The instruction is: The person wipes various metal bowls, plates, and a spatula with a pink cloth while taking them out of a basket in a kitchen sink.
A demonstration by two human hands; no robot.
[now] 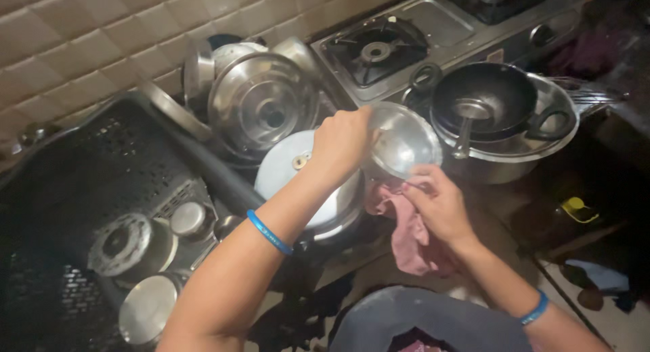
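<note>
Right hand (439,204) grips pink cloth (411,238); left hand (342,143) tilts shiny steel lid (404,140).

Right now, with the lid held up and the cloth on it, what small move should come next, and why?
Probably slide the pink cloth a little further round the steel lid. The left hand grips the lid's edge, tilted over the counter, while the right hand presses the cloth only at its lower rim, so most of its face looks unwiped.

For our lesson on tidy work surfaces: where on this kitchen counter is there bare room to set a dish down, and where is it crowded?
Free: the black crate's upper part, by the wall; the stove's flat centre between its burners. Crowded: steel pots behind the left hand, the wok in its bowl, and lids at the crate's near end.
</note>
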